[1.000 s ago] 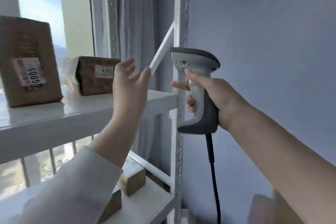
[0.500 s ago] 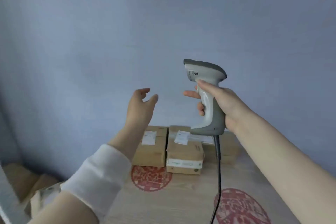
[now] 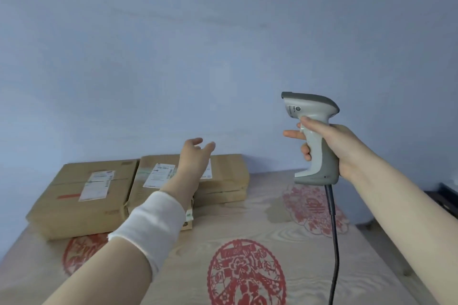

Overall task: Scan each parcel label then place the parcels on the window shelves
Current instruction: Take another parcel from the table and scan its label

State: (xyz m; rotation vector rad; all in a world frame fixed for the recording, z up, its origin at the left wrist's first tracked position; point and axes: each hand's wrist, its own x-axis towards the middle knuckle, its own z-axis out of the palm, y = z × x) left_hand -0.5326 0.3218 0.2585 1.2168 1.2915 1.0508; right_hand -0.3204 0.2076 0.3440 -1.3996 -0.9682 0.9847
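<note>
- The left hand [image 3: 194, 156] is held out above the parcels with its fingers loosely spread and slightly curled; it grips nothing and touches nothing that can be seen.
- A white sleeve cuff [image 3: 151, 225] wraps the left forearm, pushed up partway from the wrist.
- The right hand [image 3: 329, 141] is closed around the grip of a grey barcode scanner [image 3: 313, 136], held upright in the air with its head pointing left; the index finger sticks out straight in front of the trigger area, the thumb lies along the near side of the grip.
- A dark cable [image 3: 333, 230] hangs down from the base of the scanner and runs off the bottom edge.
- Three brown cardboard parcels lie on the table [image 3: 247, 220], pushed back against the bluish wall [image 3: 173, 44].
- The left parcel [image 3: 74, 203] lies flat, with a white label [image 3: 96, 186] on its top face and a short strip of red tape beside it.
- The middle parcel [image 3: 146, 181] touches the left one, carries a white label of its own, and is partly hidden by the left forearm.
- The right parcel [image 3: 228, 176] sits just behind and to the right of the middle one; it looks like two flat boxes stacked, though I cannot tell for certain.
- The table has a pale wood-grain cover printed with round red paper-cut patterns [image 3: 245, 272].
- No parcel is open, so their contents are not visible.
</note>
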